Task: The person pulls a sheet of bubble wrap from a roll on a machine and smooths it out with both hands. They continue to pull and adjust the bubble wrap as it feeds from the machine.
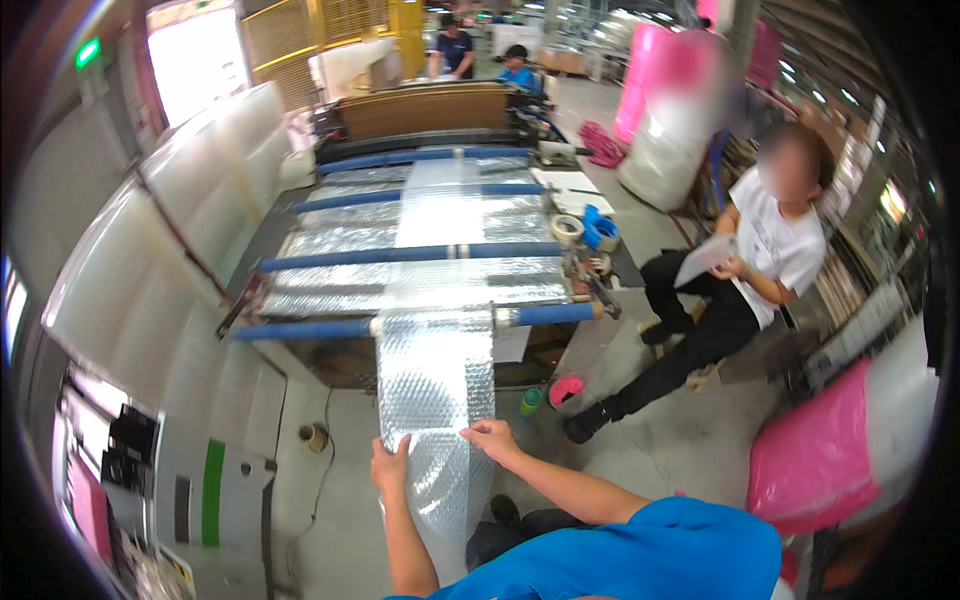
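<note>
Bubble wrap: left hand clasping edge, right hand pinching surface; seemingly steadying; next likely needs even pull.

Before me, blue bars carry the bubble-film strip I grip, laid lengthwise across them. To my right, a dark side ledge bears white papers, a cream tape roll and blue tape rolls. On the grey floor: a brown tube, a green container, a pink round item.
</note>
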`<move>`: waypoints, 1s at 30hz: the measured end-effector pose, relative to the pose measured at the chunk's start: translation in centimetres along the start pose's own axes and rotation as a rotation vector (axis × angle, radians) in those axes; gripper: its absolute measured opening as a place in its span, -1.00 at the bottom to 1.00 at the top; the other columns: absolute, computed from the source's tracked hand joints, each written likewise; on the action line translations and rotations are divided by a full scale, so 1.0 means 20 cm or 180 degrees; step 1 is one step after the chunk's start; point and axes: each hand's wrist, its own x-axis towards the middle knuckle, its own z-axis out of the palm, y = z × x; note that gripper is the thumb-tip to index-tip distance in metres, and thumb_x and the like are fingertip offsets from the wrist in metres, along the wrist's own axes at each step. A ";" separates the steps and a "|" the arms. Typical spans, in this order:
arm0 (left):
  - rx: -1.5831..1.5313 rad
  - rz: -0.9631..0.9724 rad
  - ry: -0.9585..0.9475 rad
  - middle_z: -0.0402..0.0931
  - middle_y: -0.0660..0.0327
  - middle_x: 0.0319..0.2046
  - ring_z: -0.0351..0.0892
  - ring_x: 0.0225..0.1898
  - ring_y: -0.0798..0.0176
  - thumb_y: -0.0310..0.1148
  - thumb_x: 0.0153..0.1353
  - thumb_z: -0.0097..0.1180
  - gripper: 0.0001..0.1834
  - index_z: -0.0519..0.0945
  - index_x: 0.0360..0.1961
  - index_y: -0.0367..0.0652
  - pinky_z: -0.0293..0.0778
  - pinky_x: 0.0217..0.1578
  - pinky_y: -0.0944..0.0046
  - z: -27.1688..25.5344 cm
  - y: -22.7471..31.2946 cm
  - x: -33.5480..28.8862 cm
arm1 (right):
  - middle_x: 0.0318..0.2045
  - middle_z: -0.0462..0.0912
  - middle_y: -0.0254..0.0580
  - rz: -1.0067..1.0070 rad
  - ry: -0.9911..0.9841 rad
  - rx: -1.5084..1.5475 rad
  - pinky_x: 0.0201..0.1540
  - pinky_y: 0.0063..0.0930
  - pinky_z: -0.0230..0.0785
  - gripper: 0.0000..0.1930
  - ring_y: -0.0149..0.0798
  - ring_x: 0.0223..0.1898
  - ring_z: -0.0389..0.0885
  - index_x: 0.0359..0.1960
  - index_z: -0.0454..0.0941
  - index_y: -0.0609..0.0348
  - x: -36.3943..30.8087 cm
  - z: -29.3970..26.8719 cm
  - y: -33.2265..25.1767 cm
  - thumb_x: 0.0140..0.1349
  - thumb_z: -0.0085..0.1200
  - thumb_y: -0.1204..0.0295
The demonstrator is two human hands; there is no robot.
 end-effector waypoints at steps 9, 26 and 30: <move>-0.0657 -0.0142 -0.1462 0.47 0.01 -0.34 0.46 -0.26 0.11 0.03 -0.43 0.30 -0.26 0.43 -0.27 -0.32 0.34 -0.24 0.23 -0.34 -0.64 -0.37 | -0.47 0.53 -0.31 0.0958 -0.1607 0.0213 -0.41 -0.59 0.34 -0.71 -0.48 -0.40 0.45 -0.40 0.49 0.24 -0.75 0.14 0.24 -0.11 0.18 0.31; -0.0360 0.0011 0.0229 0.45 -0.03 -0.46 0.42 -0.35 -0.08 0.00 0.05 -0.15 -0.61 0.36 -0.28 -0.09 0.30 -0.39 0.07 -0.62 -0.82 -1.04 | -0.58 0.47 -0.39 0.0631 -0.0953 0.0175 -0.53 -0.64 0.25 -0.76 -0.53 -0.55 0.37 -0.49 0.48 0.22 -1.19 0.15 -0.01 -0.05 0.11 0.28; 0.0074 -0.0101 0.0144 0.45 -0.04 -0.39 0.41 -0.30 -0.08 -0.05 0.07 -0.17 -0.63 0.41 -0.30 -0.12 0.30 -0.32 0.07 -0.64 -0.76 -1.07 | -0.61 0.44 -0.42 0.0798 -0.0809 0.0141 -0.57 -0.64 0.23 -0.77 -0.55 -0.57 0.34 -0.55 0.48 0.16 -1.28 0.14 -0.01 -0.04 0.10 0.24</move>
